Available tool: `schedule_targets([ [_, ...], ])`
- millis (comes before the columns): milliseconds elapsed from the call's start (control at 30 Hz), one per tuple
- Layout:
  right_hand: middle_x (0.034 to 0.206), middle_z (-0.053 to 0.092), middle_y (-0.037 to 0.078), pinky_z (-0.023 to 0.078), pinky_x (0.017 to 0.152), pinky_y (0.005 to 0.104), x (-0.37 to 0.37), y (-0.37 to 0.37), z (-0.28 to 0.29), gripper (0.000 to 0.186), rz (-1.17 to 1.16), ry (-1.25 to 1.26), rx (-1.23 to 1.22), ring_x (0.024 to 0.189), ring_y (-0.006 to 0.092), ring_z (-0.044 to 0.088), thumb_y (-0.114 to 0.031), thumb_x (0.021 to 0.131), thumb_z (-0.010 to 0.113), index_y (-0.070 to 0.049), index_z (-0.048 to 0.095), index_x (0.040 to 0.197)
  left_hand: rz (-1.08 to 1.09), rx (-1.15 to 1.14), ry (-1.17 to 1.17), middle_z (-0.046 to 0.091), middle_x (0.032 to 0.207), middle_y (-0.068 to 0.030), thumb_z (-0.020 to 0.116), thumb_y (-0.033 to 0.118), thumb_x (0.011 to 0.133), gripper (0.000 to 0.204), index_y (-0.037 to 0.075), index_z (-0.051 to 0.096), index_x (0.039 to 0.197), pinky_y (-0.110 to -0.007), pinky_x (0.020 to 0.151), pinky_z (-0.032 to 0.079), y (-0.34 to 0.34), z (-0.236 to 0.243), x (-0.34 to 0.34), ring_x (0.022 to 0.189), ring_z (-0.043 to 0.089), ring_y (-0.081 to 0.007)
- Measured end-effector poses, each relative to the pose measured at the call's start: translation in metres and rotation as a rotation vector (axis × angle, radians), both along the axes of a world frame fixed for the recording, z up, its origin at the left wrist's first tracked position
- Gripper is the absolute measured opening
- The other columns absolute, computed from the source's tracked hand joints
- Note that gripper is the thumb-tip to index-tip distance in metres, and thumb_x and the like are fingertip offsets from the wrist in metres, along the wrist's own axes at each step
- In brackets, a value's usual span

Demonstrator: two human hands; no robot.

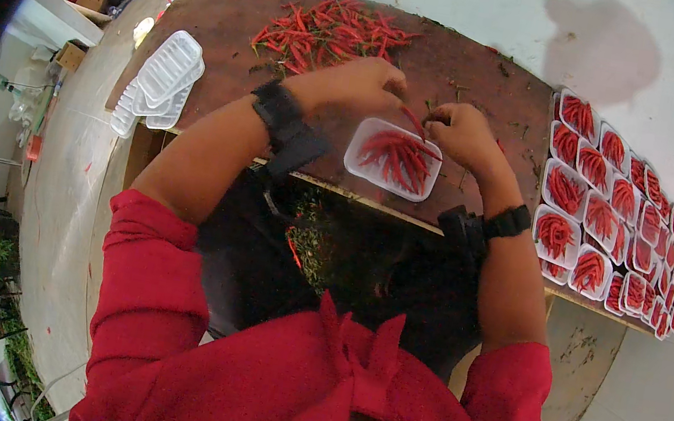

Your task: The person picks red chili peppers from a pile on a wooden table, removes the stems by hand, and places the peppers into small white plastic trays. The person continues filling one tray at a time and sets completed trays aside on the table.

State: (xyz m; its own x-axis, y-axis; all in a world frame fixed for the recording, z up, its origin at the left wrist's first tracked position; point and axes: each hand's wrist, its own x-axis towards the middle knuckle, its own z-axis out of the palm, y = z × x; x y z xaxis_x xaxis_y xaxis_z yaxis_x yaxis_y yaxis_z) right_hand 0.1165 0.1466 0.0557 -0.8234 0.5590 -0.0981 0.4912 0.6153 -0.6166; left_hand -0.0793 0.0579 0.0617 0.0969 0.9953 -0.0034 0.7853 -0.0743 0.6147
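Note:
Over the tray, my left hand is closed, its fingertips at the upper end of a slim red chili pepper. My right hand faces it with thumb and fingers pinched together. A thin dark stem-like bit shows at the right fingertips; whether it is joined to the chili I cannot tell. Just below both hands, a clear plastic tray holds a fanned bunch of red chilies. Beyond my left hand lies a loose heap of red chilies, some with green stems.
Stacked clear trays sit at the brown table's left edge. Rows of chili-filled trays cover its right end, by the pale wall. Stem scraps dot the tabletop. Below the front edge is a mass of green stems.

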Motion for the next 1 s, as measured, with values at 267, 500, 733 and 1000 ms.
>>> schedule_targets([
  [267, 0.082, 0.066, 0.016, 0.050, 0.072, 0.0393, -0.009, -0.006, -0.019, 0.023, 0.029, -0.212, 0.190, 0.080, 0.0313, 0.064, -0.020, 0.070, 0.061, -0.007, 0.071, 0.086, 0.188, -0.088, 0.308, 0.064, 0.092, -0.0187, 0.060, 0.030, 0.078, 0.032, 0.002, 0.064, 0.095, -0.042, 0.079, 0.048, -0.004, -0.007, -0.073, 0.089, 0.060, -0.0342],
  [500, 0.082, 0.067, 0.015, 0.050, 0.074, 0.0415, -0.018, -0.019, -0.018, 0.020, 0.010, -0.222, 0.243, 0.080, 0.0329, 0.063, -0.018, 0.067, 0.062, -0.009, 0.071, 0.083, 0.299, -0.115, 0.523, 0.062, 0.094, -0.0199, 0.058, 0.027, 0.078, 0.027, 0.002, 0.060, 0.088, -0.046, 0.081, 0.046, -0.013, -0.022, -0.095, 0.093, 0.058, -0.0373],
  [733, 0.084, 0.066, 0.016, 0.050, 0.074, 0.0418, -0.023, -0.022, -0.024, 0.020, -0.018, -0.276, 0.288, 0.084, 0.0333, 0.062, -0.018, 0.068, 0.062, -0.010, 0.070, 0.084, 0.344, -0.015, 0.511, 0.063, 0.092, -0.0195, 0.060, 0.021, 0.072, 0.025, 0.000, 0.060, 0.086, -0.046, 0.076, 0.047, -0.018, -0.027, -0.091, 0.088, 0.060, -0.0373],
  [1000, 0.082, 0.065, 0.016, 0.049, 0.072, 0.0429, -0.017, -0.023, -0.007, 0.016, -0.081, -0.113, 0.366, 0.080, 0.0337, 0.062, -0.017, 0.072, 0.060, -0.006, 0.065, 0.083, 0.222, 0.032, 0.366, 0.063, 0.096, -0.0194, 0.058, 0.027, 0.081, 0.034, 0.003, 0.058, 0.103, -0.043, 0.078, 0.048, -0.014, -0.005, -0.057, 0.091, 0.061, -0.0333],
])
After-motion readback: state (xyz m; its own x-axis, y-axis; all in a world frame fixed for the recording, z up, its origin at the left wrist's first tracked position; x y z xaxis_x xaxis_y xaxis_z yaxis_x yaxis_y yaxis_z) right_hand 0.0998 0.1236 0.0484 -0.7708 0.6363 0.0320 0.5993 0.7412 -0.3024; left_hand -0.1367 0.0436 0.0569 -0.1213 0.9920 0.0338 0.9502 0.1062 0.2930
